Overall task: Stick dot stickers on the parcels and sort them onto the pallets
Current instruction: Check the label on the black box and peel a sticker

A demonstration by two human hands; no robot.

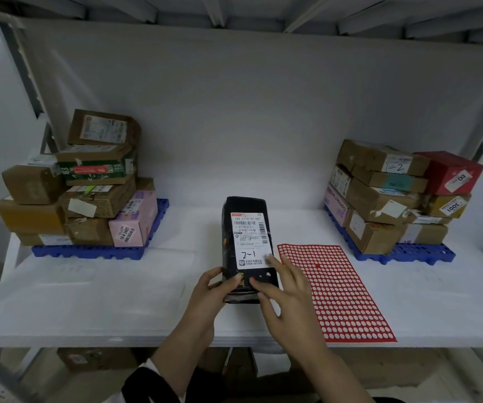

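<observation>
Just below the middle of the frame, the left hand (215,289) grips the near left edge of a black parcel (244,228), fingers curled round its side and thumb lying on top. The right hand (288,298) is spread, its fingers fairly straight, and its fingertips (255,283) rest on the parcel's top face at the near end of a white shipping label (250,237). It grasps nothing that I can see; whether a sticker sits under a fingertip, I cannot tell.

The parcel lies lengthwise on the white table (89,301) at centre frame, label up, with "2-1" handwritten on it. Just beside it, to the right in the frame, a red sticker sheet (345,298) lies flat, nearly all of its dots showing white and one red dot (318,266) left near its top.

Further out, at the left of the frame, a blue pallet (89,253) carries a stack of brown cartons with a pink box (134,222) at its front corner. At the right, a second blue pallet (414,253) holds more cartons, with a red box (449,173) on top.
</observation>
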